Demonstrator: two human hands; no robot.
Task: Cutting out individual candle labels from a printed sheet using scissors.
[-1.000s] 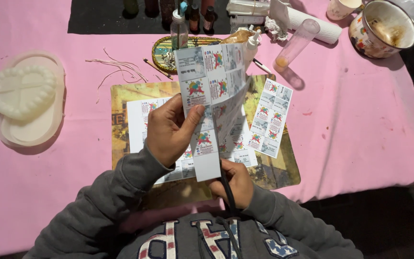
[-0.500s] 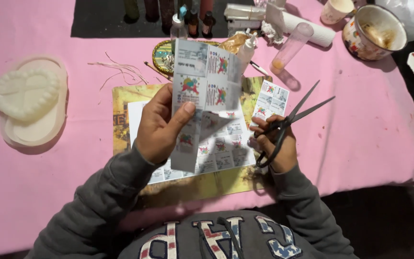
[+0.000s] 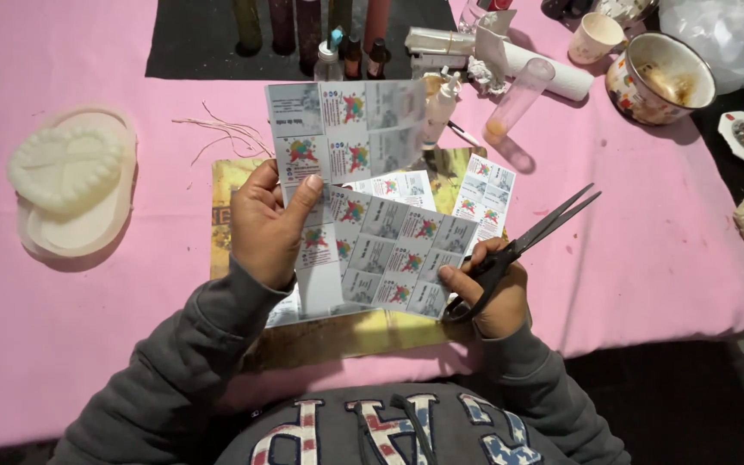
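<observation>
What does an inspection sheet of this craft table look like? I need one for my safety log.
Surface: pink tablecloth with a yellow board under the work.
Job's things: sheet of printed labels, partly cut; black scissors, blades open.
Clutter: white moulded piece, loose threads, small bottles, clear tube, paper cup, enamel bowl, cut label strip.
Hands: left hand pinches the sheet; right hand holds the scissors.
Cables: nothing seen.
Surroundings: dark floor at the table's near edge.
</observation>
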